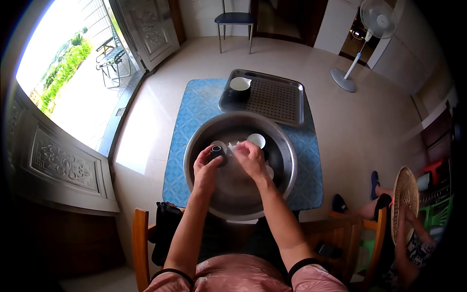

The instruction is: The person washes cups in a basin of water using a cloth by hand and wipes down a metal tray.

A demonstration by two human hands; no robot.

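Note:
My left hand (206,163) is closed around a small dark cup (217,153), whose ring-shaped light edge faces up, above a large metal basin (193,187). Just to the right, my right hand (250,156) is closed in a pinch on a small white piece (231,146) that looks like cloth or tissue; its exact kind is unclear. Inside the basin, a cup with a white inside (256,140) sits behind my right hand. Another white cup (270,172) shows partly beside my right wrist. A further pale rim is partly hidden behind my left fingers.
The basin rests on a table with a blue patterned cover (177,165). Behind it lies a perforated metal tray (287,102) bearing a dark pitcher with a white inside (240,84). A person at right holds a woven basket (404,199). A fan (345,80) and chair (234,18) stand beyond.

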